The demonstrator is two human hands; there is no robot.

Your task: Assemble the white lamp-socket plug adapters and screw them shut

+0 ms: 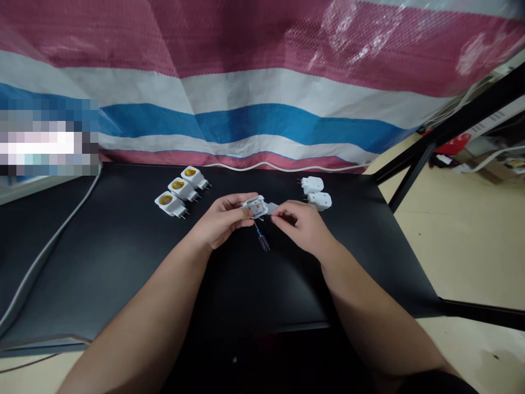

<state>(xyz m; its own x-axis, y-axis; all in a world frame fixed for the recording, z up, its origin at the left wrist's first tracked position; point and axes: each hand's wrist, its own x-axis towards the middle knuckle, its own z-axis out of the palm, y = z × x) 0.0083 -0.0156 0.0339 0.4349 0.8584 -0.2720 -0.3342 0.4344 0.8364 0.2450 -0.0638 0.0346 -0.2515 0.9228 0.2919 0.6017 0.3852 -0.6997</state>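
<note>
My left hand [223, 219] is closed on a small white plug-in lamp socket [255, 206], held just above the black table [123, 262]. My right hand [301, 223] pinches the right side of the same socket, at a white cover piece [272, 208]. Under the hands lies a small screwdriver with a blue handle [261, 238]. Three white sockets with yellow insides [182, 190] lie in a slanted row to the left. Two more white sockets [315, 193] lie to the right of my hands.
A striped red, white and blue tarp [262, 82] hangs behind the table. A white cable [45, 251] runs along the table's left side. A black metal frame [443, 131] and a beige floor [471, 246] with boxes are on the right.
</note>
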